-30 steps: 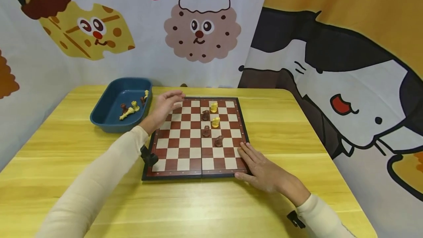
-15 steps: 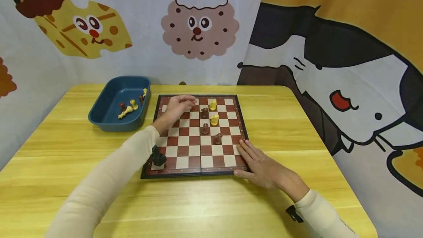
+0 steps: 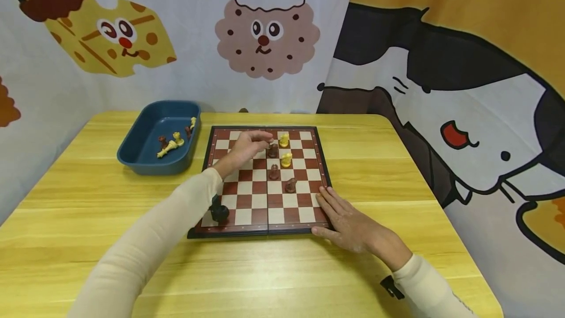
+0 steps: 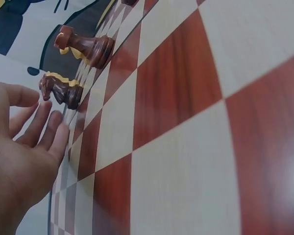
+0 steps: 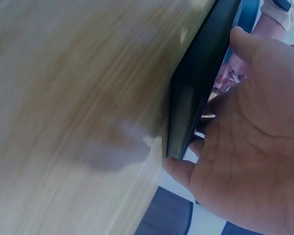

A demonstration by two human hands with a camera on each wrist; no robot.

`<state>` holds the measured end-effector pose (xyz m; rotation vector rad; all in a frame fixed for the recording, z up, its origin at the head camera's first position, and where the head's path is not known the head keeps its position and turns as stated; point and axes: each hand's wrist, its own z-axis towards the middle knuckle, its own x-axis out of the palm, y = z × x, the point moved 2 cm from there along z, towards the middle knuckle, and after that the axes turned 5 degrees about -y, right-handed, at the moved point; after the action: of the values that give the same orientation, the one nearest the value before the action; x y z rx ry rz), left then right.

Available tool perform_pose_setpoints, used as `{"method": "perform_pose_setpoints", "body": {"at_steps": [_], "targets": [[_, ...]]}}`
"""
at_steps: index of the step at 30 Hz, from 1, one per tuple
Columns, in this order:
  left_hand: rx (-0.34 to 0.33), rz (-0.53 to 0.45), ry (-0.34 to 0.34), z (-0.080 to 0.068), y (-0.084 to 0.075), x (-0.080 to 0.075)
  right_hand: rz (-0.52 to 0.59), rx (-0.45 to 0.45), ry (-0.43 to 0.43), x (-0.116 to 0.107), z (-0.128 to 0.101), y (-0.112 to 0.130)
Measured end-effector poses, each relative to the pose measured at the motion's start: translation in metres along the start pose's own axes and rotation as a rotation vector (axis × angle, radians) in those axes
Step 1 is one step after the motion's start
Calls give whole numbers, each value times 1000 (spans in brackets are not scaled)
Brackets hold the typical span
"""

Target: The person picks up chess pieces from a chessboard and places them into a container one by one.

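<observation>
My left hand (image 3: 249, 146) reaches over the far half of the chessboard (image 3: 243, 217), its fingertips right at a dark brown knight (image 3: 273, 151). In the left wrist view, the loosely bent fingers are spread beside the knight (image 4: 63, 92), with a brown rook (image 4: 90, 48) standing close by. Another brown piece (image 3: 290, 185) stands nearer the right hand, and two yellow pieces (image 3: 286, 160) stand to the right of the brown knight and rook. My right hand (image 3: 353, 225) rests with fairly straight fingers on the board's near right corner; in the right wrist view its fingertips touch the dark board edge (image 5: 186, 112).
At the left of the yellow wooden table (image 3: 282, 274) stands a blue bin (image 3: 132, 162) holding several brown and yellow chess pieces (image 3: 167, 148). A cartoon-printed curtain (image 3: 185, 13) hangs behind the table and on its right side.
My left hand has moved right from the board's far left edge, across the squares, to the brown knight. The right hand has stayed at the board's corner.
</observation>
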<state>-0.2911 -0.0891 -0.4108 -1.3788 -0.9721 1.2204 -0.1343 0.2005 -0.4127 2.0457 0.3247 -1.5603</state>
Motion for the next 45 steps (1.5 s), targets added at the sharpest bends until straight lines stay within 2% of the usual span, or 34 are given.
{"method": "perform_pose_setpoints", "body": {"at_steps": [3,10,15,24,31,34,40,45], "targets": [[3,-6,26,0,-1,1,4,-7,-3,-3,0,3],[-25,108,20,0,-5,5,26,-16,9,-13,0,13],[-7,157,23,0,-5,5,30,-29,-5,-12,1,13],[21,221,-18,-1,-4,6,37,-49,-47,-5,4,8],[64,203,-26,-4,0,13,19,-25,-40,-2,-2,5],[72,193,-30,-5,-1,13,48,-34,-47,-3,-5,6],[109,133,-18,-5,-13,4,61,-39,-40,-9,-7,10],[78,155,-54,-9,-18,-14,44,-24,-23,-8,-5,10]]}}
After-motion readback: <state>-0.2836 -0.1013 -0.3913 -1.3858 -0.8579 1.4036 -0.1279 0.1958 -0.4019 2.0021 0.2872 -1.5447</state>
